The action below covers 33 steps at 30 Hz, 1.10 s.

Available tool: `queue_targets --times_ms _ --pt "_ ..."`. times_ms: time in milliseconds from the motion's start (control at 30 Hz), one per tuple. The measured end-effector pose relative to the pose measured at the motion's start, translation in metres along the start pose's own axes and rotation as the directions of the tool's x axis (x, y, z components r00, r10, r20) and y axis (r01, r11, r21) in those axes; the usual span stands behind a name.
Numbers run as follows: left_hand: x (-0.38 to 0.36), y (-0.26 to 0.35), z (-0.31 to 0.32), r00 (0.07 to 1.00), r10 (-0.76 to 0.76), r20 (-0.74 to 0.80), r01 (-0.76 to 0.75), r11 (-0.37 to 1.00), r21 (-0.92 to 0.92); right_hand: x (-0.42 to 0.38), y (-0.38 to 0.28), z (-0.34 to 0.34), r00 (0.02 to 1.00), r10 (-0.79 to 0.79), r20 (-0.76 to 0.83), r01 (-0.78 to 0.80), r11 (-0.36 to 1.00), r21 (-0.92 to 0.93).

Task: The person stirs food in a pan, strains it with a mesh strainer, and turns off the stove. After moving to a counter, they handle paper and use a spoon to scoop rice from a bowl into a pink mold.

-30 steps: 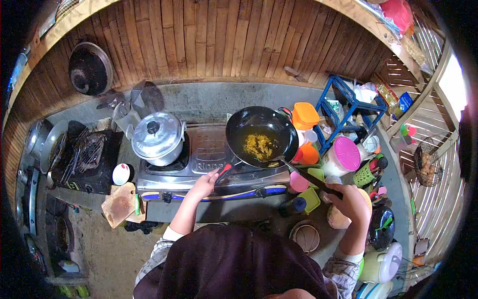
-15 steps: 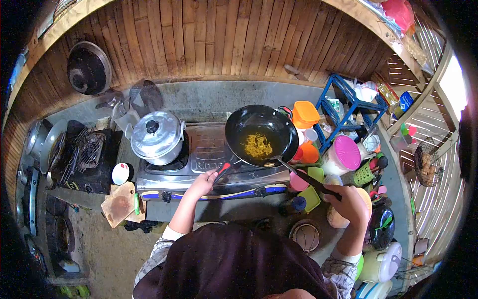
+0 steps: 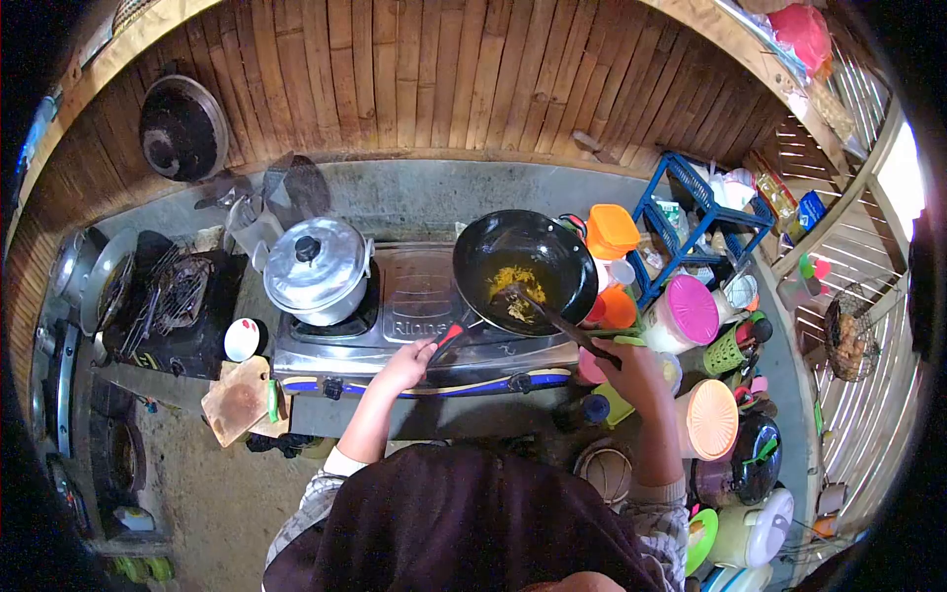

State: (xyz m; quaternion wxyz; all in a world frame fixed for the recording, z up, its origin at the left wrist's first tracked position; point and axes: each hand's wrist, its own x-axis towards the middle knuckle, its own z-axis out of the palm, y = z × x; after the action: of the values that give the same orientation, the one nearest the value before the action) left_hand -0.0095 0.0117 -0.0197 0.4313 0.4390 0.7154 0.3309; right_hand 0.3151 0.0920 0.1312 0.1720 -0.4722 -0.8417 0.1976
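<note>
My left hand [image 3: 404,366] is closed around the red-and-black handle of a black wok [image 3: 564,255] on the right side of the stove. Yellow-orange chopped food [image 3: 511,281] lies in oil at the bottom of the wok. My right hand [image 3: 636,373] grips the dark handle of a spatula [image 3: 565,328], which slants down over the wok's near rim. Its blade rests in the food, partly covering it. Left of the wok, a lidded aluminium pot [image 3: 318,266] sits on the other burner of the steel gas stove [image 3: 419,331].
A cutting board with a green-handled knife [image 3: 273,400] lies at the stove's left, near a white container [image 3: 241,339]. On the right stand an orange container [image 3: 612,232], a pink-lidded tub [image 3: 691,308], several other containers and a blue rack [image 3: 691,212].
My right hand has moved left and slightly up, bringing the spatula's blade from the wok's near edge into the food. My left hand keeps its hold on the wok handle.
</note>
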Motion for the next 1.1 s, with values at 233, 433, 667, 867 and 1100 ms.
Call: queue_targets --times_ms 233,433,667,867,1100 --pt "0.003 -0.005 0.003 1.000 -0.028 0.010 0.029 0.997 -0.074 0.034 0.033 0.069 0.999 0.006 -0.046 -0.005 1.000 0.024" --pt "0.009 -0.014 0.007 1.000 -0.023 -0.008 0.022 0.994 -0.109 0.043 0.048 0.085 0.989 0.002 -0.147 0.014 0.994 0.107" --pt "0.006 -0.008 0.002 0.998 -0.044 0.039 0.048 0.992 -0.117 0.024 0.063 0.108 0.998 0.052 -0.043 -0.046 0.991 0.123" --pt "-0.008 0.012 -0.004 0.987 0.086 -0.133 -0.067 0.987 0.145 0.016 0.077 0.134 0.986 0.165 0.004 -0.146 0.857 0.495" --pt "-0.012 0.012 0.006 0.925 0.283 -0.252 -0.179 0.913 0.367 0.001 0.058 0.122 0.970 0.192 -0.147 -0.092 0.856 0.509"
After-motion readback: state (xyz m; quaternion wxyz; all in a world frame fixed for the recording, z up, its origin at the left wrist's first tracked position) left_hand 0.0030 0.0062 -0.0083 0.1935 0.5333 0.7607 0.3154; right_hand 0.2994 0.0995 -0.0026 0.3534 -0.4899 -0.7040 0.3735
